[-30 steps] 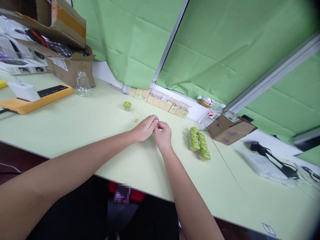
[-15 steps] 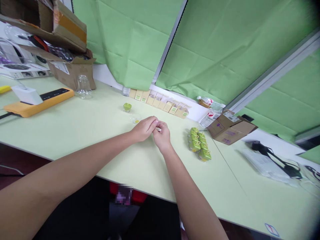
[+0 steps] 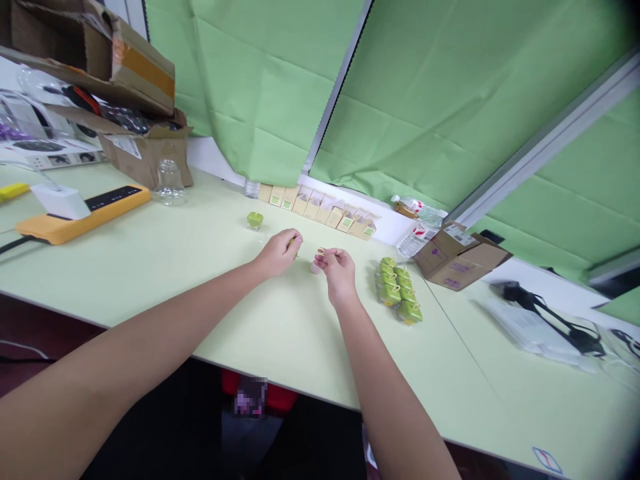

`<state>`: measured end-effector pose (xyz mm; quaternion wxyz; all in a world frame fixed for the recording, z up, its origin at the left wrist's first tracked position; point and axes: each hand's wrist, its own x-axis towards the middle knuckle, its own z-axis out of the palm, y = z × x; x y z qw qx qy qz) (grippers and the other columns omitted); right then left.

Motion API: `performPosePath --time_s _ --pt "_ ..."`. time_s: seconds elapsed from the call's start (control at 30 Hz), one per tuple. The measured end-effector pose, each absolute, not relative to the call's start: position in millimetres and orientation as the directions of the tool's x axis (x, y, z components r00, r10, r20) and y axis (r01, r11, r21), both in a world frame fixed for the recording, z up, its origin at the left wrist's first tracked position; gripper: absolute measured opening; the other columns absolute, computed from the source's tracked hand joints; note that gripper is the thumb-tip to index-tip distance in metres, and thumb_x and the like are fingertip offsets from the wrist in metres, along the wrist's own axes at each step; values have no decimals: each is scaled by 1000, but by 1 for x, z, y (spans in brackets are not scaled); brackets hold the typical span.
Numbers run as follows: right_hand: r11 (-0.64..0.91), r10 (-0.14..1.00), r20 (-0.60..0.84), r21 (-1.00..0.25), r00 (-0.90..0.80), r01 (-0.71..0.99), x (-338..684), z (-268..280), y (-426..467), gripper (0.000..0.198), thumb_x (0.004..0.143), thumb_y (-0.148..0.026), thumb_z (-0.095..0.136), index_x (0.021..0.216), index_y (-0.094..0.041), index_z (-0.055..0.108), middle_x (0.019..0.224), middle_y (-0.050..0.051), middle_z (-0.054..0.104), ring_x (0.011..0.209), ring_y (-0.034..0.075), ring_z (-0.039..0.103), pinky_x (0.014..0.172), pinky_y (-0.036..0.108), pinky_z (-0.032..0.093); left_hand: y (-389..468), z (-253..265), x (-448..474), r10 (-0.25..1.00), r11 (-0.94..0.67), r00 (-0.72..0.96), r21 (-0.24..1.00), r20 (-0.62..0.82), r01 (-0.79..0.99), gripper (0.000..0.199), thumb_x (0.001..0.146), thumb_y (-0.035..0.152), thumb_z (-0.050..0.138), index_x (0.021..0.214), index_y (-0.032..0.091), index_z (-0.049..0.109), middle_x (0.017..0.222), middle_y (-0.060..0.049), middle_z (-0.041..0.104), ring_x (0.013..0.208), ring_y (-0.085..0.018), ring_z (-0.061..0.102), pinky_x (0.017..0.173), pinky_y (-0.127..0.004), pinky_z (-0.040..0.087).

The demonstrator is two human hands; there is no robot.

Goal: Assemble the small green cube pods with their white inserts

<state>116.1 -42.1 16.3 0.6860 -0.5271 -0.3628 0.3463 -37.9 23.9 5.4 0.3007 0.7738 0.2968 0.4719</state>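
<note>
Above the middle of the table [image 3: 280, 333], my left hand [image 3: 279, 253] is closed around a small green piece [image 3: 295, 248], mostly hidden by the fingers. A short gap to the right, my right hand [image 3: 341, 272] pinches a small yellowish loop [image 3: 321, 251] between thumb and fingertips. Just under those fingertips shows a small pinkish round thing [image 3: 315, 267]; whether the hand touches it I cannot tell. A single green cube in a clear cup [image 3: 255, 220] stands beyond my left hand. To the right, several green cubes with pale loops [image 3: 391, 293] are grouped in two rows.
Small tan cartons [image 3: 314, 203] line the back edge. Plastic bottles [image 3: 419, 237] and a cardboard box [image 3: 457, 257] sit at the back right. On the left are a yellow power strip [image 3: 100, 208], a clear jar [image 3: 170, 183] and stacked cartons [image 3: 150, 157]. Black cables [image 3: 555, 320] lie far right.
My hands, together before, have come apart: the left moved left, the right a little to the right. The green piece, the yellowish loop and the pinkish thing now show.
</note>
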Motion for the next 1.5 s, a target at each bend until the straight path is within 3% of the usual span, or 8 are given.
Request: performPosePath --time_s 0.2,0.37,0.57,0.87,1.07,1.23,1.37,1.5 --pt "184 860 90 -973 502 -141 121 15 -40 14 67 -25 70 79 -18 65 81 4 70 74 15 68 79 34 60 20 8 -39 700 -696 458 669 548 262 27 94 39 42 85 19 58 86 -4 64 83 -17 58 77 -30 45" --pt "133 918 76 -983 389 -122 116 17 -41 24 60 -26 79 80 -16 71 79 4 71 71 14 67 75 31 58 19 3 -38 664 -727 530 624 528 289 25 92 39 46 99 21 62 94 -4 67 85 -19 60 78 -31 47" --pt "162 914 154 -987 376 12 113 17 -43 25 63 -32 78 83 -17 72 78 3 71 67 13 62 60 26 51 17 3 -37 567 -813 605 497 559 303 29 87 29 52 113 23 62 105 -6 67 92 -20 63 80 -32 48" --pt "228 890 319 -930 324 290 119 8 -40 22 73 -37 70 85 -19 69 81 4 72 70 16 64 67 30 52 17 8 -41 529 -848 622 323 577 421 30 94 36 45 108 23 69 99 -7 66 83 -19 62 67 -30 44" --pt "212 904 364 -837 225 505 124 12 -45 21 78 -38 65 89 -21 69 85 3 72 71 17 63 69 30 52 20 6 -41 527 -849 624 315 578 425 31 93 31 45 108 23 71 101 -6 67 85 -18 63 66 -29 45" --pt "197 889 396 -784 230 589 123 16 -49 18 80 -38 61 87 -22 67 82 2 71 64 16 60 63 29 50 20 5 -38 537 -843 600 395 593 364 30 93 33 47 105 21 72 100 -7 69 86 -19 64 71 -29 47" --pt "211 857 431 -794 284 570 125 15 -48 20 78 -38 61 89 -22 65 81 3 69 60 15 58 59 28 49 19 7 -35 670 -727 465 639 578 252 29 88 43 56 96 18 69 94 -6 71 86 -19 65 79 -30 50" --pt "237 855 435 -810 281 536 123 16 -47 21 77 -38 63 87 -21 67 81 3 70 58 14 55 56 26 47 19 12 -35 805 -512 413 851 426 121 39 91 54 50 89 18 64 85 -5 70 64 -13 61 59 -25 48"
